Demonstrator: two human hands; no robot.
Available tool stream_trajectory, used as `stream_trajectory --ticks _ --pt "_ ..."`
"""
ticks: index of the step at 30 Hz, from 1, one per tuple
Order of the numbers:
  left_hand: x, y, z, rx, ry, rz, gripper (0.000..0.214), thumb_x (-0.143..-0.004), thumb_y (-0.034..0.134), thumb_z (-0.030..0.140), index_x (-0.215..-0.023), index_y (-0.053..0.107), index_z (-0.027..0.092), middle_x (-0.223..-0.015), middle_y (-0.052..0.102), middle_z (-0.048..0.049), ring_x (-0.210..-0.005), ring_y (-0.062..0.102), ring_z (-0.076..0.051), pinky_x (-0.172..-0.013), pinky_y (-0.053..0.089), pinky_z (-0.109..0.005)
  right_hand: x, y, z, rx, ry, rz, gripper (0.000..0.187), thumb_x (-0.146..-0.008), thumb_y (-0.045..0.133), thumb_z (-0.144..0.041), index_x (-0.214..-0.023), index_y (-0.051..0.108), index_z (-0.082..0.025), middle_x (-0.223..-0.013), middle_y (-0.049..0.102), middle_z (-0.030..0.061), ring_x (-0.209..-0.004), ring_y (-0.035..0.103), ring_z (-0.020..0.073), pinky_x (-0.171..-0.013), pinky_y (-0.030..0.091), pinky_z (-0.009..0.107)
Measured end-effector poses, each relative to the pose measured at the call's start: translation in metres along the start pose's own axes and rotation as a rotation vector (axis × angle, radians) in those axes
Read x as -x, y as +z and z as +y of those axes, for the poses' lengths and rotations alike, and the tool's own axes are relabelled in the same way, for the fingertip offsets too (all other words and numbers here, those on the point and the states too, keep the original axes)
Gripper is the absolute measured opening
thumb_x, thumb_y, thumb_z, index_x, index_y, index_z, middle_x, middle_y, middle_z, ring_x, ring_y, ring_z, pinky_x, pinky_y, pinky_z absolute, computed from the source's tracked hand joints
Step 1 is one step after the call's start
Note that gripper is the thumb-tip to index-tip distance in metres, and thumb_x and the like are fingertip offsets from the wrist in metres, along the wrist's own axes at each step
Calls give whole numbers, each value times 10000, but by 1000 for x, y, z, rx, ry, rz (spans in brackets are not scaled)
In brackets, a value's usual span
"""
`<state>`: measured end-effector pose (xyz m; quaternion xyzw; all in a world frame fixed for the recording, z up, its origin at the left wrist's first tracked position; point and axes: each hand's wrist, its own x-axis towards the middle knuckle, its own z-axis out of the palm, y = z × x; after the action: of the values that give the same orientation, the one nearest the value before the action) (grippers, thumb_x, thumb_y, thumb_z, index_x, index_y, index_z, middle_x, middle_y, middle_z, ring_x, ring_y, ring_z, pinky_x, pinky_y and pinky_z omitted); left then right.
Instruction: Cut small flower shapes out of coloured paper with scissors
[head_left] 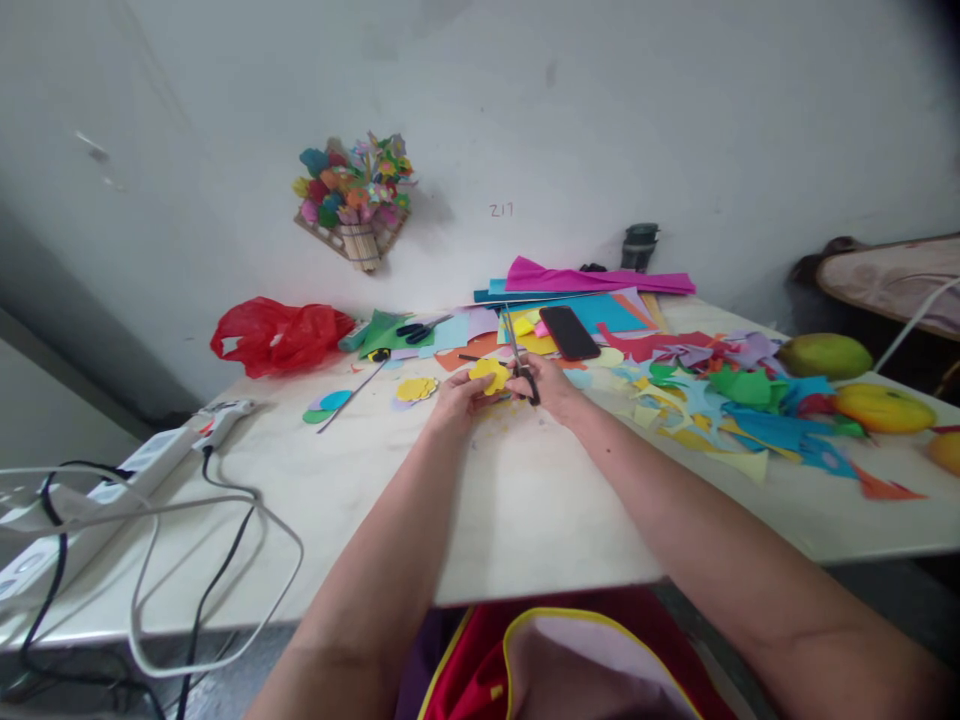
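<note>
My left hand [454, 400] pinches a small yellow paper piece [490, 374] with a wavy edge, held just above the white table [525, 500]. My right hand [546, 385] is closed around the black handles of a pair of scissors [517, 352]. The silver blades point up and away, right beside the yellow piece. Tiny yellow scraps lie on the table under both hands. A second yellow cut-out [416, 388] lies a little to the left.
Coloured paper sheets and scraps [742, 400] cover the right side. A black phone [569, 332], another pair of scissors [420, 329], a red plastic bag [274, 333], mangoes [825, 355], a power strip with cables [150, 465] and a paper-flower wall basket [356, 195] surround me.
</note>
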<state>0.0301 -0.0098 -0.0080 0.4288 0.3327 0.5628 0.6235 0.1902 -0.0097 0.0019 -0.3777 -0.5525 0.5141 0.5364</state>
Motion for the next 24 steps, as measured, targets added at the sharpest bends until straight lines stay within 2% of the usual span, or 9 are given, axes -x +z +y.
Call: stream_trajectory --ticks 6,11,14,24 --pt "3 1 3 -28 -33 -11 260 -570 801 177 -788 679 103 -831 717 -93 -718 674 -180 -659 554 -293 0 0 -5 -24 -11 47 414 -459 809 -214 -772 539 -190 -523 521 -94 -436 532 91 -482 444 234" --pt "6 1 9 -83 -87 -19 241 -516 817 163 -644 618 119 -649 675 -55 -578 635 -152 -590 526 -277 1 -1 -7 -18 -27 51 424 -452 807 -247 -765 527 -193 -523 512 -96 -435 516 82 -473 435 229" --pt "7 0 11 -116 -117 -54 284 -487 833 173 -602 576 132 -619 658 -42 -546 620 -147 -554 510 -274 1 -2 -8 10 -41 37 397 -483 791 -254 -771 525 -191 -529 504 -95 -445 513 80 -467 429 223" --pt "3 -4 8 -151 -50 -12 344 -459 861 233 -605 564 142 -622 657 -30 -551 629 -143 -551 504 -257 1 -3 -6 -12 -2 24 389 -505 781 -236 -799 531 -184 -535 539 -82 -438 526 84 -444 402 209"
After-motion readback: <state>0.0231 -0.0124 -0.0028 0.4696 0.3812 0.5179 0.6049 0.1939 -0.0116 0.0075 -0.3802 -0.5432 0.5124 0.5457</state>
